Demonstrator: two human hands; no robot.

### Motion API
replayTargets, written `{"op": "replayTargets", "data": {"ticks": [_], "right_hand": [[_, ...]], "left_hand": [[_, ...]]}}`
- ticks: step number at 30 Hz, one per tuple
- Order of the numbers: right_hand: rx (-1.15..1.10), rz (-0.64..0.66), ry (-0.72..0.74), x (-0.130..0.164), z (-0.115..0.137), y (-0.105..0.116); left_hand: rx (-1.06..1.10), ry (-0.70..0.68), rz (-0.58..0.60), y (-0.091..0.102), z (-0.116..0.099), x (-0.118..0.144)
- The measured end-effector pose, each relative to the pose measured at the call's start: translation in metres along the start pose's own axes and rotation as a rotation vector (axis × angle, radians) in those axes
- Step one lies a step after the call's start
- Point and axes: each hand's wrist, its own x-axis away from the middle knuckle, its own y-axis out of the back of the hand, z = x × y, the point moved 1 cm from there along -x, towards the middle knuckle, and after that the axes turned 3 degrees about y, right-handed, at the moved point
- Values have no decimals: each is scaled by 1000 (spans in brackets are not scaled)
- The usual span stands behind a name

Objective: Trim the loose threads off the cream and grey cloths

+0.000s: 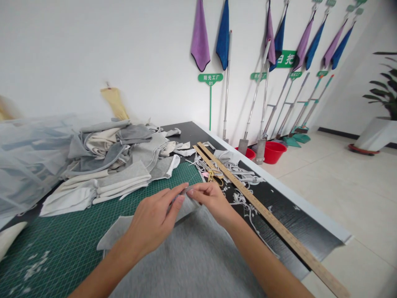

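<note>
A large piece of grey fabric (198,256) spreads over the near edge of the table and toward me. My left hand (156,213) pinches its upper edge between thumb and fingers. Close beside it, my right hand (212,200) grips the same edge, thumb and forefinger pressed together. Under my left wrist a folded corner of grey cloth lies on the green cutting mat (71,236). Just beyond my right hand are gold-handled scissors (215,177), partly covered by fabric strips.
Piled grey and white cloth pieces (124,153) lie at the back left, beside a translucent plastic bag (31,157). Long wooden rulers (263,207) cross the right side among fabric scraps (245,176). Mops and red buckets (274,152) stand by the wall.
</note>
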Motion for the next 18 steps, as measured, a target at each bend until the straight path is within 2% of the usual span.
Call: {"op": "replayTargets", "data": {"ticks": [5, 12, 18], "right_hand": [[-48, 8, -6, 0, -2, 0], [-13, 10, -36, 1, -4, 2], [18, -30, -63, 2, -4, 3]], "left_hand": [[14, -39, -25, -5, 16, 4], [41, -47, -48, 1, 24, 4], [-7, -116, -163, 9, 23, 4]]}}
